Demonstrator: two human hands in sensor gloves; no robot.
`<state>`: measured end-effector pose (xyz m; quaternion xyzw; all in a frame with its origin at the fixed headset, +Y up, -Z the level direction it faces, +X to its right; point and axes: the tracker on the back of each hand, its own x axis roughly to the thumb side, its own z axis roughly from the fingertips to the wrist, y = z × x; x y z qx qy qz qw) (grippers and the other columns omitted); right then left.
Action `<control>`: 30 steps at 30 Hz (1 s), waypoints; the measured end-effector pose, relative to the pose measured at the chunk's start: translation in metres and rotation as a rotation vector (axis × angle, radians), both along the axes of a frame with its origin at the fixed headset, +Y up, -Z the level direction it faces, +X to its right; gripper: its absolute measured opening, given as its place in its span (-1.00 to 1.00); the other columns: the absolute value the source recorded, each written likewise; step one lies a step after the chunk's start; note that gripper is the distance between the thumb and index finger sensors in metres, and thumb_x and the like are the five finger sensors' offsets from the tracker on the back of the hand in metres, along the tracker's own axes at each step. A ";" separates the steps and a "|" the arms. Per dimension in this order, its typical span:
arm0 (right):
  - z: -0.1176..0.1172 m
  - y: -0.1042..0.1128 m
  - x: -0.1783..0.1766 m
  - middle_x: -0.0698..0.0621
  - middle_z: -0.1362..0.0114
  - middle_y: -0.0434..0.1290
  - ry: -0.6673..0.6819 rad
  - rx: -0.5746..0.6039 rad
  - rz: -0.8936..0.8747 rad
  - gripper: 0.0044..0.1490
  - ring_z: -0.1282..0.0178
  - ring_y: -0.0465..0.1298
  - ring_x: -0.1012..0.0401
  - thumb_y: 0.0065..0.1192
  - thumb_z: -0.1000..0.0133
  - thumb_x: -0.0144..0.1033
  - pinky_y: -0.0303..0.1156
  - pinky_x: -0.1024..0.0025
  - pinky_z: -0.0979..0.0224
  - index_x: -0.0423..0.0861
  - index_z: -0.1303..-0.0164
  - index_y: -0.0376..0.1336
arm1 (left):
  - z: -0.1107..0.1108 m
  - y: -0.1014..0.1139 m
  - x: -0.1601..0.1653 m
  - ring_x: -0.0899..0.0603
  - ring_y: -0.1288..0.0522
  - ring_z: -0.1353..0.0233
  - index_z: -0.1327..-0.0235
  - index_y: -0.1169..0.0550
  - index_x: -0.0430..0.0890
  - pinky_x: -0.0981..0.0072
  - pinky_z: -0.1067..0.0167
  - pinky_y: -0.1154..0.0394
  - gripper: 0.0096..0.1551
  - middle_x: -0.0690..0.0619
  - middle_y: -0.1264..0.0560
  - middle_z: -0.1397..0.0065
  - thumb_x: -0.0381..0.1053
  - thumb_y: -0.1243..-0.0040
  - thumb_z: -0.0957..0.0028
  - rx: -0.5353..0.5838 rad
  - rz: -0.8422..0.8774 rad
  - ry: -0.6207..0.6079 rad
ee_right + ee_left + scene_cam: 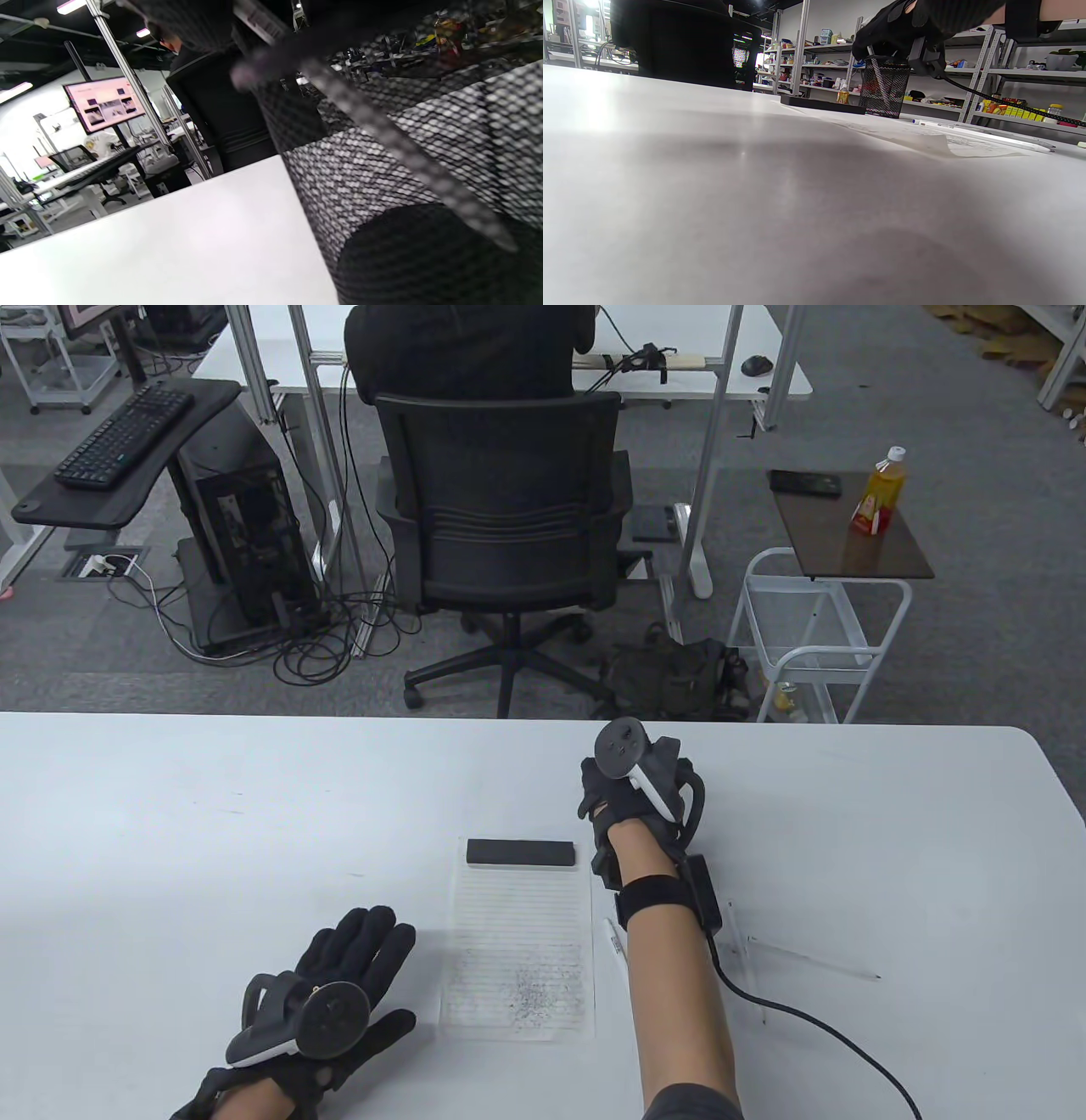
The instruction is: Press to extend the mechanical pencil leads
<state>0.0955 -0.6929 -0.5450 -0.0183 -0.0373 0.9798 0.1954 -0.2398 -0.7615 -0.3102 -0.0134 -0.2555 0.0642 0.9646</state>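
1. A mechanical pencil [877,75] stands tilted inside the black mesh pen holder [884,87]; in the right wrist view it shows as a blurred diagonal shaft [394,144] against the mesh.
2. Your right hand [632,802] sits over the holder's mouth with its fingers [882,36] curled down onto the pencil's top end, gripping it.
3. More pencils [615,937] lie flat on the table [170,831], beside and under your right forearm.
4. The lined sheet [519,942], scribbled grey near its lower part, lies between your hands, with a black case [520,853] across its far edge.
5. Your left hand [339,984] rests flat on the table, fingers spread, holding nothing.
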 end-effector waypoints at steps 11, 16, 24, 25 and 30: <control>0.050 0.074 0.019 -0.33 -0.60 0.23 0.114 0.269 -0.264 -0.37 -0.56 0.27 -0.41 0.12 -0.22 -0.07 0.06 -0.59 -0.45 -0.12 -0.43 0.36 | -0.001 -0.001 -0.002 -0.39 0.11 -0.71 -0.66 0.12 0.03 -0.37 -0.52 0.03 0.11 -0.14 0.17 -0.74 0.41 -0.03 0.01 -0.002 0.017 0.004; 0.098 0.073 0.027 -0.33 -0.56 0.29 0.140 0.384 -0.579 -0.39 -0.51 0.36 -0.39 0.09 -0.21 -0.09 0.15 -0.56 -0.45 -0.11 -0.40 0.36 | -0.002 -0.002 -0.003 -0.39 0.12 -0.71 -0.66 0.12 0.04 -0.37 -0.52 0.03 0.11 -0.14 0.18 -0.74 0.41 -0.03 0.01 -0.008 0.023 0.005; 0.140 0.012 0.038 -0.35 -0.51 0.35 0.115 0.291 -1.073 -0.43 -0.48 0.37 -0.46 0.06 -0.18 -0.08 0.18 -0.65 -0.39 -0.05 -0.32 0.37 | -0.002 -0.003 -0.002 -0.39 0.11 -0.71 -0.66 0.12 0.04 -0.37 -0.52 0.03 0.11 -0.14 0.18 -0.74 0.41 -0.03 0.01 -0.016 0.033 0.003; 0.142 0.005 0.038 -0.34 -0.45 0.40 0.122 0.268 -1.133 -0.44 -0.46 0.39 -0.48 0.08 -0.16 -0.09 0.21 -0.68 -0.35 -0.05 -0.30 0.38 | -0.003 -0.004 -0.003 -0.39 0.11 -0.71 -0.66 0.13 0.04 -0.37 -0.52 0.03 0.11 -0.14 0.18 -0.74 0.41 -0.03 0.01 -0.020 0.039 0.003; 0.142 -0.027 0.034 -0.27 -0.27 0.53 0.183 0.109 -1.296 -0.45 -0.30 0.57 -0.40 0.08 -0.14 -0.08 0.30 -0.70 -0.28 0.01 -0.28 0.39 | -0.004 -0.007 -0.005 -0.39 0.13 -0.71 -0.66 0.13 0.04 -0.37 -0.53 0.05 0.11 -0.07 0.18 -0.74 0.40 -0.03 0.01 -0.046 0.056 0.010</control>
